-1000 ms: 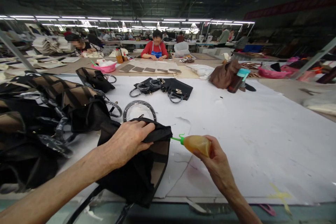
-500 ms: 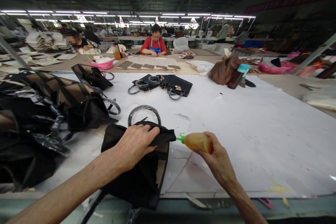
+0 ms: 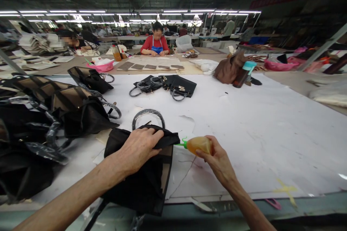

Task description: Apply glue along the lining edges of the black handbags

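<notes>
Amber bottle [image 3: 199, 145], gripped in your right hand [image 3: 217, 160], lies level, its nozzle [image 3: 181, 144] pointing at the black bag [image 3: 141, 177] edge your left hand [image 3: 138, 148] pinches.

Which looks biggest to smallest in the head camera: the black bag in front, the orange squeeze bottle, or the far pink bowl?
1. The black bag, clearly largest.
2. The squeeze bottle and the pink bowl look about alike; the bowl sits much farther away, so I won't rank them.

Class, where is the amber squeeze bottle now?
Head view, lower centre: the amber squeeze bottle sits in the right hand, nozzle tip at the black bag.
</notes>
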Motion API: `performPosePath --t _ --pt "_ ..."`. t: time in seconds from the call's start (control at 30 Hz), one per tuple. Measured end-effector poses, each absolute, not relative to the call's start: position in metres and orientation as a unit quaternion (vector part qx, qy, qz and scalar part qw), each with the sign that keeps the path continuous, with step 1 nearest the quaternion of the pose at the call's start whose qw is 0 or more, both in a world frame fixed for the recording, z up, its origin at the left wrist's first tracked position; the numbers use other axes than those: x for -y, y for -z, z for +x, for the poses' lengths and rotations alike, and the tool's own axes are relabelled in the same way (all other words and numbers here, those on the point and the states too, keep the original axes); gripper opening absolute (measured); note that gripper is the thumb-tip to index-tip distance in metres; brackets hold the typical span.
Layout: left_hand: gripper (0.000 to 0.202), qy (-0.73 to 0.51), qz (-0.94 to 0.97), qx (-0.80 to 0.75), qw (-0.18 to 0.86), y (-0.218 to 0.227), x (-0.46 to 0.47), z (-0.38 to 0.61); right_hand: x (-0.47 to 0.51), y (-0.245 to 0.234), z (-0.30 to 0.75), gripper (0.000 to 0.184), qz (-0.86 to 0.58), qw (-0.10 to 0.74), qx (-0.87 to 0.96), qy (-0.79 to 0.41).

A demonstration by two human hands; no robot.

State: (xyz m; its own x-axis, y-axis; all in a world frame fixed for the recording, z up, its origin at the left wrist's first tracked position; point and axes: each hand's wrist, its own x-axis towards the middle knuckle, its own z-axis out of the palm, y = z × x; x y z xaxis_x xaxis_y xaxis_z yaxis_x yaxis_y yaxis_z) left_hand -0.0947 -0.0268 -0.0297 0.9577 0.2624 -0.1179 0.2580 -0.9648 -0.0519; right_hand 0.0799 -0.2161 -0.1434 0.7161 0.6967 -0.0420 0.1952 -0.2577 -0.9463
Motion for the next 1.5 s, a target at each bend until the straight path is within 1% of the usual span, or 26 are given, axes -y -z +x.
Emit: performPosePath --t 0.37,0.73,1.03,1.3,1.5 --pt "0.014 -0.056 -0.99 0.13 0.026 0.033 0.027 -0.096 0.222 0.136 0.076 0.039 -0.741 0.527 0.313 -0.275" --pt "0.013 -0.052 -0.99 0.129 0.016 0.037 0.033 -0.104 0.214 0.145 0.078 0.045 -0.76 0.529 0.299 -0.229" --pt "0.014 -0.053 -0.989 0.136 0.02 0.04 0.033 -0.104 0.225 0.136 0.076 0.041 -0.752 0.515 0.307 -0.274" --pt "0.013 -0.049 -0.99 0.13 0.012 0.043 0.036 -0.109 0.228 0.131 0.076 0.034 -0.729 0.531 0.302 -0.31" --pt "0.014 -0.059 -0.99 0.13 0.007 0.044 0.038 -0.109 0.232 0.133 0.074 0.036 -0.729 0.528 0.301 -0.314"
